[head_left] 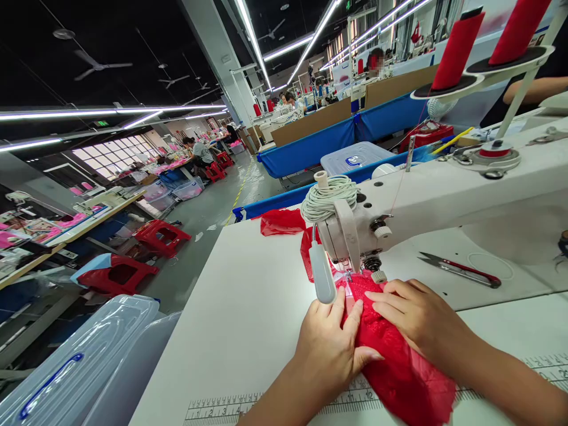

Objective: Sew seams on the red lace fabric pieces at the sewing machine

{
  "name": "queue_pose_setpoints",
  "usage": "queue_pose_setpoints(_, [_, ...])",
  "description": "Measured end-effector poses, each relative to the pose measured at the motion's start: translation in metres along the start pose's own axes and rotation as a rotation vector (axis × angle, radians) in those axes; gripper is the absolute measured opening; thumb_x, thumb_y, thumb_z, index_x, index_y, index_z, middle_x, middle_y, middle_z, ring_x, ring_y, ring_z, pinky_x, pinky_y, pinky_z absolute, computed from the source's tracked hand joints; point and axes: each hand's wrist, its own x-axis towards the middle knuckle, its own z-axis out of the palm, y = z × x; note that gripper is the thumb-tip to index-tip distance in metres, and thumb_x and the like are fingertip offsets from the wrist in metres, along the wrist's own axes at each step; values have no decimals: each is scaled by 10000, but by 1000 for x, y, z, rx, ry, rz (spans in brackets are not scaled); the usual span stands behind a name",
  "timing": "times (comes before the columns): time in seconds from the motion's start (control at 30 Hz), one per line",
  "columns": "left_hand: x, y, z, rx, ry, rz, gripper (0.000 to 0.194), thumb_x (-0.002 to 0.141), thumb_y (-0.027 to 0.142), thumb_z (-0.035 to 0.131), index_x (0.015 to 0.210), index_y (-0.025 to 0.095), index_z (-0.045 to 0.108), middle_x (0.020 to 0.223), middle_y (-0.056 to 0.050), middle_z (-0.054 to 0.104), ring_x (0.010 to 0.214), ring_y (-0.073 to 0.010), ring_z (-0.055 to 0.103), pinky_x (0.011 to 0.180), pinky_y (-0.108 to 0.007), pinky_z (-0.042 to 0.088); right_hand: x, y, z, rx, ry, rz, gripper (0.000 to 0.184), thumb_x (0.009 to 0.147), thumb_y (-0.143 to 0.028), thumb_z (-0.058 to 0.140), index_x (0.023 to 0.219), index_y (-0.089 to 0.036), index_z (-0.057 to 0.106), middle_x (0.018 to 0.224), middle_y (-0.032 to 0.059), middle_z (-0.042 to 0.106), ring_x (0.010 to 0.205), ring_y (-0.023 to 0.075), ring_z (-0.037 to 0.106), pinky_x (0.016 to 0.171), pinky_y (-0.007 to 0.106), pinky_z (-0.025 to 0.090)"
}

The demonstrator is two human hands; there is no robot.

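A piece of red lace fabric lies on the white sewing table, its far end under the needle of a white sewing machine. My left hand lies flat on the fabric's left side, fingers stretched toward the presser foot. My right hand rests on the fabric's right side, fingers extended and pressing it down. More red fabric is bunched behind the machine head.
Red-handled snips lie on the table to the right. Two red thread cones stand on the machine's rack. A clear plastic bin lid sits low left. Red stools stand in the aisle; other workers sit at distant tables.
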Motion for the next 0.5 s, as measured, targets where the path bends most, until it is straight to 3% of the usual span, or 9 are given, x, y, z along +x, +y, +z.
queue_pose_setpoints(0.2, [-1,2,5,-10,19,-28,863,913,687,59,1219,136,648,1202,-205,634,873,-291,628,698,-395,493,3,1,1,-8,6,-7,325,840,21,418,895,-190,659,931,39,708,888,200,550,721,338,371])
queue_pose_setpoints(0.3, [1,1,6,-10,21,-33,851,919,680,69,1221,132,646,1200,-207,635,941,-305,625,759,-414,493,5,2,1,-36,6,-20,314,817,35,426,850,-184,649,950,35,709,858,190,543,713,334,368])
queue_pose_setpoints(0.5, [5,-1,7,4,10,-51,829,914,707,140,1238,121,629,1222,-218,619,884,-283,630,735,-399,503,7,7,5,-73,-4,-31,306,837,11,414,900,-172,652,1051,49,706,839,186,513,727,340,373])
